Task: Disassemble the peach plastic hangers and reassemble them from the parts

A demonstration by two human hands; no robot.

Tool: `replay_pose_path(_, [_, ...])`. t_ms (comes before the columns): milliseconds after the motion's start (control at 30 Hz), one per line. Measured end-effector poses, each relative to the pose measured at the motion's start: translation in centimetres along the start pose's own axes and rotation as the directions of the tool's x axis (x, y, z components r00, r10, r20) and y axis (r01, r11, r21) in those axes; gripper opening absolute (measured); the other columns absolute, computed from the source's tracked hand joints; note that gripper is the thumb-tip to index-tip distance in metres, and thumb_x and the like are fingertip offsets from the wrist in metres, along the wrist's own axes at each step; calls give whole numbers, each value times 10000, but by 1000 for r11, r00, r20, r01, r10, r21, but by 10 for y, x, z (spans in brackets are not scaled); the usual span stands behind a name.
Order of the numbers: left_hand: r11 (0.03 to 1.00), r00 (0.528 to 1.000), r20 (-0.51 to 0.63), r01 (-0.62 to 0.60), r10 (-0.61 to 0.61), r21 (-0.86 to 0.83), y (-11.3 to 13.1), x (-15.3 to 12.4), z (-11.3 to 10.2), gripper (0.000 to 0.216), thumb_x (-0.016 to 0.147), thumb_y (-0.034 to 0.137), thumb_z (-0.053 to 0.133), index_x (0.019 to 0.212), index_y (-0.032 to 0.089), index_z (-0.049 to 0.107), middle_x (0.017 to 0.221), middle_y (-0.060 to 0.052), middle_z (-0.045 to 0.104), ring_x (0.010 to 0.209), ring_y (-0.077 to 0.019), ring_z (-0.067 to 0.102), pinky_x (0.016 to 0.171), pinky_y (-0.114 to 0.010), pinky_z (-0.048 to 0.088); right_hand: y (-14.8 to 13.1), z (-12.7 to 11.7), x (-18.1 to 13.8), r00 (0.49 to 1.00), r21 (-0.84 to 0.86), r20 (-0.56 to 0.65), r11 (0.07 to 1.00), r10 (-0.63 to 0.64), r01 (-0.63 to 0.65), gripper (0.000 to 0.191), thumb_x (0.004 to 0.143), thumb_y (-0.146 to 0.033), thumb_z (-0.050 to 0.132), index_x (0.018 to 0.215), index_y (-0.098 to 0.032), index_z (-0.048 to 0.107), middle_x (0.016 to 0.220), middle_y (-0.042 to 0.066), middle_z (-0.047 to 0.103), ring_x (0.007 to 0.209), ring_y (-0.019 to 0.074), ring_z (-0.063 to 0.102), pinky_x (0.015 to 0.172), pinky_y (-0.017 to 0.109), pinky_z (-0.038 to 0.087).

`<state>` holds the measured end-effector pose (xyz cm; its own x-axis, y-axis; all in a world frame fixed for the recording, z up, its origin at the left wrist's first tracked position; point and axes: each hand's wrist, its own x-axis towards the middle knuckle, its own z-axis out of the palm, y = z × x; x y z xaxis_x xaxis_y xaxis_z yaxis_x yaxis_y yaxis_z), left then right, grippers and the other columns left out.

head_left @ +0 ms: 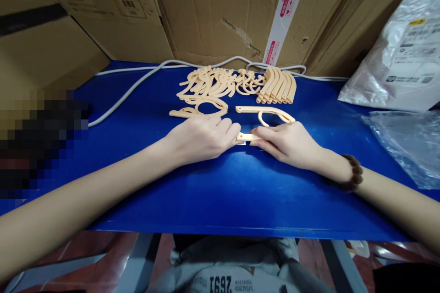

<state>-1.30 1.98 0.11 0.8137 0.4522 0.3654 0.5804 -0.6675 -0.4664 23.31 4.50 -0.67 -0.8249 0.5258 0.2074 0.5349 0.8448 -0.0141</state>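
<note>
My left hand (pixel 202 137) and my right hand (pixel 287 143) meet at the middle of the blue table (pixel 220 192). Both have curled fingers pinching a small peach plastic piece (pixel 248 137) between them, one at each end. Just beyond my right hand lies a peach hook-shaped part (pixel 264 112). Beyond my left hand lie curved peach parts (pixel 201 105). My right wrist wears a dark bead bracelet (pixel 353 173).
A pile of peach plastic parts (pixel 220 81) and a neat stack of curved ones (pixel 278 85) lie at the back. A white cable (pixel 137 83) runs along the cardboard boxes (pixel 213 9). Plastic bags (pixel 405 55) sit at the right. A blurred patch covers the left.
</note>
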Motion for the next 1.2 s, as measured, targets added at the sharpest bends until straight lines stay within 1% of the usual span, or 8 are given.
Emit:
replay_pose_path(100, [1000, 997, -82, 4, -6, -22, 0, -1, 2, 377, 1012, 352, 407, 718, 180, 570, 600, -39, 573, 570, -184, 585, 459, -301, 243, -2, 0, 0, 998, -44, -55, 998, -42, 39, 414, 1083, -411, 328, 970, -181, 653, 711, 12, 681, 583, 126, 578, 551, 263, 260])
replay_pose_path(167, [999, 991, -134, 16, -22, -49, 0, -1, 3, 340, 979, 341, 447, 709, 177, 570, 593, -34, 582, 540, -175, 573, 443, -298, 219, -3, 0, 0, 994, -79, -83, 995, -64, 58, 408, 1086, -397, 331, 942, -179, 644, 746, 15, 700, 595, 122, 590, 557, 270, 271])
replay_pose_path(300, [994, 985, -164, 38, -55, -105, 0, -2, 4, 305, 956, 322, 490, 703, 171, 570, 594, -20, 603, 513, -155, 571, 431, -284, 210, -5, 0, 0, 988, -146, -120, 986, -93, 75, 404, 1091, -380, 329, 954, -174, 648, 799, 18, 729, 602, 123, 609, 558, 287, 290])
replay_pose_path(500, [988, 984, -154, 69, -90, -135, 0, -2, 5, 308, 953, 316, 496, 683, 181, 556, 552, 3, 594, 473, -137, 549, 432, -273, 180, -5, 1, -1, 988, -163, -127, 984, -88, 66, 393, 1091, -381, 340, 969, -172, 650, 835, 16, 746, 612, 127, 632, 552, 293, 308])
replay_pose_path(767, [988, 988, -140, 52, -72, -144, -1, -3, 7, 308, 967, 306, 470, 704, 175, 559, 565, 2, 596, 491, -142, 563, 438, -275, 175, -5, 1, -1, 984, -147, -150, 986, -94, 71, 361, 1081, -366, 381, 972, -158, 656, 821, 11, 733, 620, 136, 636, 557, 295, 326])
replay_pose_path(967, [972, 995, -95, -8, -15, -235, -8, -6, 11, 286, 954, 349, 501, 733, 180, 566, 583, 7, 593, 489, -149, 554, 455, -279, 221, -4, 1, 1, 986, -164, -122, 982, -113, 92, 397, 1081, -386, 358, 992, -167, 677, 840, 26, 721, 654, 158, 589, 648, 296, 359])
replay_pose_path(1100, [953, 998, -50, -42, 29, -300, -12, -7, 10, 258, 939, 329, 496, 745, 177, 572, 600, 5, 596, 489, -144, 543, 474, -280, 253, -3, 0, 2, 978, -170, -151, 979, -141, 115, 387, 1079, -364, 366, 1044, -160, 693, 810, 41, 688, 705, 175, 563, 685, 304, 343])
replay_pose_path(1200, [949, 998, -44, -53, 41, -312, -12, -7, 8, 236, 934, 302, 486, 757, 175, 577, 606, 4, 596, 494, -145, 548, 475, -278, 253, -2, 0, 2, 973, -172, -167, 977, -159, 130, 385, 1077, -350, 371, 1063, -153, 702, 795, 49, 666, 725, 183, 546, 698, 309, 334])
